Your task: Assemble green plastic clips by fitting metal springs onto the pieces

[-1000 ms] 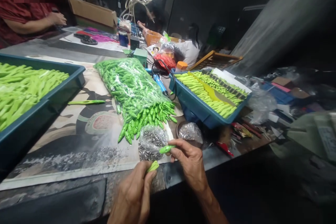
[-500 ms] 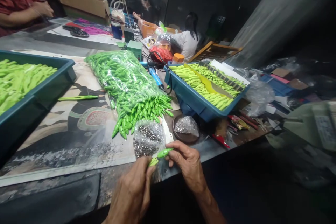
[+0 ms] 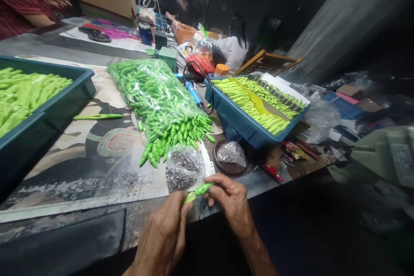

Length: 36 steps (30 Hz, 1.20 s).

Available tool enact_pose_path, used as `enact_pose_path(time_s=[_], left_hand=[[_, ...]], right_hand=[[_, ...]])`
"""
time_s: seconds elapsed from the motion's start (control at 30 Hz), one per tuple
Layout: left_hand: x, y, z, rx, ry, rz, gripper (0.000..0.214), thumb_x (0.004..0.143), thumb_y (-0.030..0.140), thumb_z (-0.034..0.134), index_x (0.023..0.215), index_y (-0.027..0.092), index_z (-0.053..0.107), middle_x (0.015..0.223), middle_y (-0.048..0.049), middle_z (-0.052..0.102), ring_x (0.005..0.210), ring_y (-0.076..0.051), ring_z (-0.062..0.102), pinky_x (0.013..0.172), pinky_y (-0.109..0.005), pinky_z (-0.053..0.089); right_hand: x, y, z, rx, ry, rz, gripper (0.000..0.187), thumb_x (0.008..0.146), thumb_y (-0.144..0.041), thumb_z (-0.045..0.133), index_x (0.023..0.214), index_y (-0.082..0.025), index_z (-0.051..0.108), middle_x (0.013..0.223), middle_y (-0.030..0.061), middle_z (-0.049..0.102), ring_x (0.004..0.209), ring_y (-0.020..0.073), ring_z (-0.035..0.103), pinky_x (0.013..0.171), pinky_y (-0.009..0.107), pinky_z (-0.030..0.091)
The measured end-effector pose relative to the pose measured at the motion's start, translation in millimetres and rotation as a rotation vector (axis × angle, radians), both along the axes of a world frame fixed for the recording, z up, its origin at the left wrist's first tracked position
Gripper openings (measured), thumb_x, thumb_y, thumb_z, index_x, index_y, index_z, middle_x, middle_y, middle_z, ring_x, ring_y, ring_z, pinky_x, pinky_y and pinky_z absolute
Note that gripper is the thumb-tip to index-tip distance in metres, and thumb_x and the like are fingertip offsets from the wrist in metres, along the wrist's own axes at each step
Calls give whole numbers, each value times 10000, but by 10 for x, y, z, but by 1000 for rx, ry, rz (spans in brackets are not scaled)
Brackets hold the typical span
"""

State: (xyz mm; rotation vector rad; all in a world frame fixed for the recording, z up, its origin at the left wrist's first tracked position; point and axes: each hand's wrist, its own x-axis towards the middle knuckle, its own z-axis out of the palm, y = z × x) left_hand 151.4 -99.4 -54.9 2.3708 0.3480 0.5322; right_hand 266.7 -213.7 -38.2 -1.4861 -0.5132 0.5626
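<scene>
My left hand (image 3: 164,226) is closed on a light green plastic piece (image 3: 190,197), most of which its fingers hide. Between thumb and fingers, my right hand (image 3: 231,198) pinches a brighter green leaf-shaped plastic piece (image 3: 203,188). The two pieces meet end to end just in front of the table edge. Right behind them lies a clear bag of small metal screws (image 3: 184,170). Beyond it a big clear bag (image 3: 145,90) spills many green leaf-shaped pieces (image 3: 174,136) from its open mouth.
A blue tray (image 3: 86,78) of light green pieces stands at left, another blue tray (image 3: 247,131) at right. A blue electric screwdriver (image 3: 194,93) lies between bag and right tray. A brown dish (image 3: 228,168) holds another small bag. A co-worker's red sleeve (image 3: 19,0) shows at far left.
The two green pieces have come together end to end; a small gap showed between them before. The co-worker at far left has shifted arms. The view has tilted slightly.
</scene>
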Motion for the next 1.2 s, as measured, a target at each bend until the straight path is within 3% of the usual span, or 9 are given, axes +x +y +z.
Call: enact_pose_path(time_s=[0.27,0.8,1.03,1.2], left_hand=[[-56,2,62,-201,133,-43,190,888,295,324,767,212,444,659,5,560,538,-126,525,557,-255,419],[-138,-8,53,-214,171,-58,207,891,300,304,801,218,471,663,3,552,557,-140,529,571,-266,409],[-155,-52,36,-281,192,-19,211,888,317,306,808,216,472,635,7,556,539,-140,521,552,-264,397],[-153,-119,27,-342,192,69,188,881,322,319,835,218,468,672,0,575,593,-153,554,583,-277,407]], right_hand=[[-50,-31,-61,25,25,12,123,775,-228,601,866,-163,652,593,-24,615,496,71,531,520,175,426],[-187,-104,-99,12,-36,-8,101,802,-213,585,880,-203,649,648,-34,613,544,81,556,561,177,449],[-261,-115,-98,1,-101,-74,99,796,-184,586,869,-211,648,623,-42,605,530,78,559,554,165,458],[-386,-108,-80,-42,-217,-148,112,795,-146,573,850,-210,647,751,-20,609,530,71,555,533,166,462]])
